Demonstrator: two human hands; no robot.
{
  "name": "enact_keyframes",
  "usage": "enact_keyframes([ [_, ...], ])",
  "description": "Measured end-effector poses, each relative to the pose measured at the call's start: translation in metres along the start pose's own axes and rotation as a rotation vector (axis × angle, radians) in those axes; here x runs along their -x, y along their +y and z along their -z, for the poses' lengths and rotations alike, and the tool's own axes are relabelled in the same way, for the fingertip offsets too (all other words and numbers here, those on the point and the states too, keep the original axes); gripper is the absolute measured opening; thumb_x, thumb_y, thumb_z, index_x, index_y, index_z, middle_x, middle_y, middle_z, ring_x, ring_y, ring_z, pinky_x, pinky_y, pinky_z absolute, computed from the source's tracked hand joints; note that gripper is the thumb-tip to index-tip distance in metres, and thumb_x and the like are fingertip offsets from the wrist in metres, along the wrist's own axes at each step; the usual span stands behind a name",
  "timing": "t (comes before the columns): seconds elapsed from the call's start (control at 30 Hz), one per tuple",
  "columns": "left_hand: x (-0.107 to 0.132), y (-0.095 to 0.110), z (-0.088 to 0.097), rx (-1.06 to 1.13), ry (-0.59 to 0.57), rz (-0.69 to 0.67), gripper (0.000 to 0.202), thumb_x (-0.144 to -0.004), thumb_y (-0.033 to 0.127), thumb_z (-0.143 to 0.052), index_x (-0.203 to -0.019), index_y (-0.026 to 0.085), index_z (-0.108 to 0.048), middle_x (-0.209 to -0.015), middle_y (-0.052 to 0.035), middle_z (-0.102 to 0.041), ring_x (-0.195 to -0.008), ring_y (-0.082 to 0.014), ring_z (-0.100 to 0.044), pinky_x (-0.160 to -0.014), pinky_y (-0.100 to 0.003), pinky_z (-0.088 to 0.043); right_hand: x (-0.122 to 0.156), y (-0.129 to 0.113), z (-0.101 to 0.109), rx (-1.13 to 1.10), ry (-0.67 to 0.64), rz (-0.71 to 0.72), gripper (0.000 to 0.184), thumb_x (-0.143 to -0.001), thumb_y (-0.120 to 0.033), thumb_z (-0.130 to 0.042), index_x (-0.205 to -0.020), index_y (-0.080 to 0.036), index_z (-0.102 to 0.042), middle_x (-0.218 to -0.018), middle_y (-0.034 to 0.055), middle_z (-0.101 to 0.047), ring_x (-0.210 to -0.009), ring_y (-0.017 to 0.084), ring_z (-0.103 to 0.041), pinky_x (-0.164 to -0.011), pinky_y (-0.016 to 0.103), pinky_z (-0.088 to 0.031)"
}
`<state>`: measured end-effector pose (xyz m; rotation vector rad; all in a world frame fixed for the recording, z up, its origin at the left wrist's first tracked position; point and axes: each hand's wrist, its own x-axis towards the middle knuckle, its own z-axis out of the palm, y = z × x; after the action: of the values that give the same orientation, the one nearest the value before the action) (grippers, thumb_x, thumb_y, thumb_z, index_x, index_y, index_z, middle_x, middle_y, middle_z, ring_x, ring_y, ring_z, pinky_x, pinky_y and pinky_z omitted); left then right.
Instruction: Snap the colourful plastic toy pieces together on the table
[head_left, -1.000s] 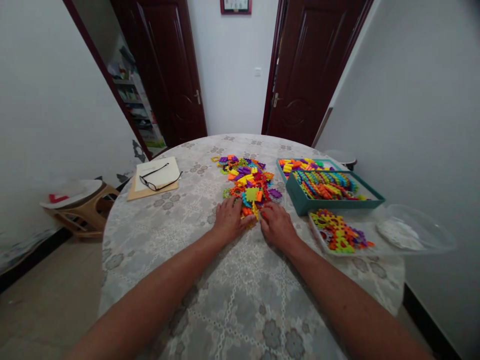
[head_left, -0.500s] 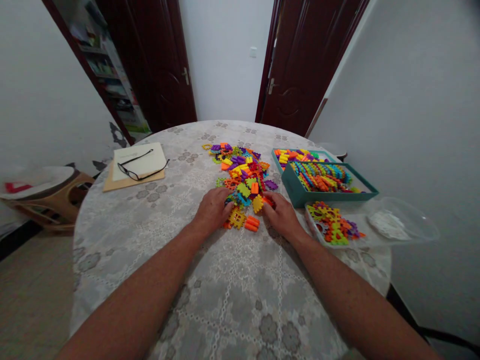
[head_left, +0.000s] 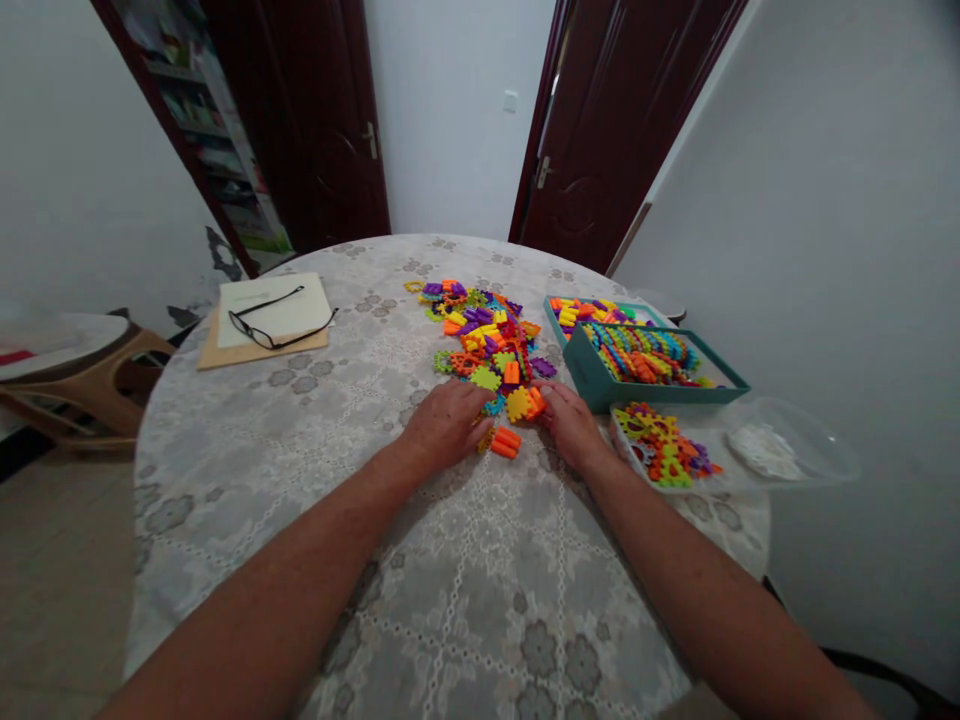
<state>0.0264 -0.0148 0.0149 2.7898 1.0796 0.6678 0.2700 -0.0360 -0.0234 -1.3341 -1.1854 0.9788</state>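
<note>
A heap of colourful plastic building pieces lies on the patterned tablecloth, between and beyond my hands. My left hand is cupped over its near left side, thumb apart from the fingers, partly covering a yellow piece. At the right, my right hand has curved fingers against an orange ribbed block. Beside that block is a yellow toothed piece. Another orange ribbed block lies nearest me, between the hands. A lime-green toothed piece shows just past my left fingertips.
To the right stand a teal box of sorted pieces, a second box behind it, and a clear plastic tray with flat pieces and white bits. At the left, black glasses rest on papers.
My left hand has slid right over the yellow piece and the near edge of the heap. My right hand has shifted slightly right. The view has turned a little.
</note>
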Motion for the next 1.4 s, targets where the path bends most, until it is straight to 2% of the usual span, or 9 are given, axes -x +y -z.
enact_keyframes([
  [0.13, 0.001, 0.001, 0.0, -0.027, -0.047, -0.004, 0.031, -0.099, 0.03, -0.063, -0.127, 0.017, -0.068, -0.114, -0.0136, -0.073, -0.106, -0.0299, -0.065, -0.096, -0.045, -0.052, 0.004, -0.004, -0.005, -0.027, -0.056, -0.032, 0.043, -0.086, -0.047, -0.069, -0.122, -0.024, -0.068, -0.115, 0.0062, -0.076, -0.1, 0.023, -0.073, -0.086, 0.036, -0.062],
  [0.27, 0.002, 0.002, 0.001, -0.015, -0.072, -0.053, 0.036, -0.099, 0.036, -0.065, -0.13, 0.018, -0.066, -0.121, -0.0132, -0.071, -0.113, -0.0306, -0.064, -0.1, -0.046, -0.05, 0.008, -0.007, -0.004, 0.156, -0.126, 0.061, 0.043, -0.091, -0.041, -0.065, -0.129, -0.022, -0.066, -0.115, 0.0072, -0.076, -0.096, 0.021, -0.073, -0.085, 0.037, -0.062],
  [0.43, 0.001, 0.008, 0.002, 0.0, -0.089, -0.022, 0.045, -0.097, 0.031, -0.067, -0.14, 0.019, -0.06, -0.127, -0.0136, -0.071, -0.119, -0.0308, -0.062, -0.104, -0.046, -0.048, 0.022, -0.016, -0.005, 0.419, -0.278, 0.335, 0.057, -0.094, -0.034, -0.067, -0.149, -0.025, -0.056, -0.144, 0.0086, -0.066, -0.128, 0.025, -0.064, -0.114, 0.045, -0.049],
  [0.53, 0.0, 0.007, 0.003, 0.017, -0.078, 0.02, 0.058, -0.096, 0.029, -0.068, -0.151, 0.018, -0.051, -0.133, -0.0141, -0.07, -0.119, -0.0309, -0.062, -0.105, -0.046, -0.048, 0.032, -0.02, -0.011, 0.553, -0.328, 0.441, 0.071, -0.093, -0.03, -0.068, -0.16, -0.025, -0.043, -0.152, 0.0121, -0.06, -0.137, 0.027, -0.059, -0.118, 0.048, -0.044],
  [0.7, -0.001, 0.003, 0.004, -0.007, -0.094, -0.024, 0.026, -0.096, 0.027, -0.066, -0.121, 0.021, -0.071, -0.113, -0.0106, -0.073, -0.106, -0.0287, -0.063, -0.095, -0.042, -0.048, 0.046, -0.031, -0.023, 0.805, -0.421, 0.555, 0.05, -0.096, -0.026, -0.065, -0.145, -0.019, -0.056, -0.146, 0.0152, -0.062, -0.135, 0.029, -0.056, -0.118, 0.048, -0.043],
  [0.8, -0.001, 0.002, 0.004, -0.034, -0.103, -0.049, 0.012, -0.097, 0.026, -0.065, -0.102, 0.02, -0.074, -0.104, -0.0105, -0.072, -0.102, -0.0277, -0.062, -0.09, -0.041, -0.048, 0.053, -0.042, -0.027, 0.945, -0.432, 0.543, 0.041, -0.099, -0.028, -0.062, -0.138, -0.017, -0.06, -0.142, 0.0151, -0.063, -0.133, 0.028, -0.056, -0.117, 0.046, -0.044],
  [1.03, -0.001, -0.004, 0.003, -0.021, -0.084, -0.08, 0.012, -0.098, 0.025, -0.063, -0.095, 0.02, -0.074, -0.101, -0.0096, -0.071, -0.099, -0.0262, -0.062, -0.086, -0.04, -0.048, 0.057, -0.043, -0.026, 1.117, -0.394, 0.448, 0.026, -0.1, -0.022, -0.057, -0.124, -0.014, -0.064, -0.125, 0.0169, -0.067, -0.121, 0.029, -0.059, -0.108, 0.044, -0.049],
  [1.23, -0.002, -0.006, 0.003, -0.035, 0.006, -0.061, 0.017, -0.101, 0.025, -0.056, -0.09, 0.02, -0.069, -0.095, -0.0089, -0.07, -0.095, -0.0261, -0.063, -0.085, -0.04, -0.049, 0.047, -0.036, -0.013, 1.066, -0.302, 0.406, 0.055, -0.096, -0.018, -0.058, -0.151, -0.016, -0.049, -0.129, 0.0175, -0.066, -0.124, 0.03, -0.057, -0.108, 0.044, -0.047],
  [1.4, -0.003, -0.007, 0.008, -0.026, 0.113, 0.029, 0.026, -0.106, 0.032, -0.047, -0.091, 0.02, -0.064, -0.093, -0.0103, -0.07, -0.092, -0.0266, -0.065, -0.085, -0.039, -0.051, 0.043, -0.042, -0.012, 1.155, -0.31, 0.345, 0.021, -0.095, -0.025, -0.06, -0.114, -0.019, -0.067, -0.113, 0.012, -0.063, -0.106, 0.025, -0.062, -0.091, 0.034, -0.049],
])
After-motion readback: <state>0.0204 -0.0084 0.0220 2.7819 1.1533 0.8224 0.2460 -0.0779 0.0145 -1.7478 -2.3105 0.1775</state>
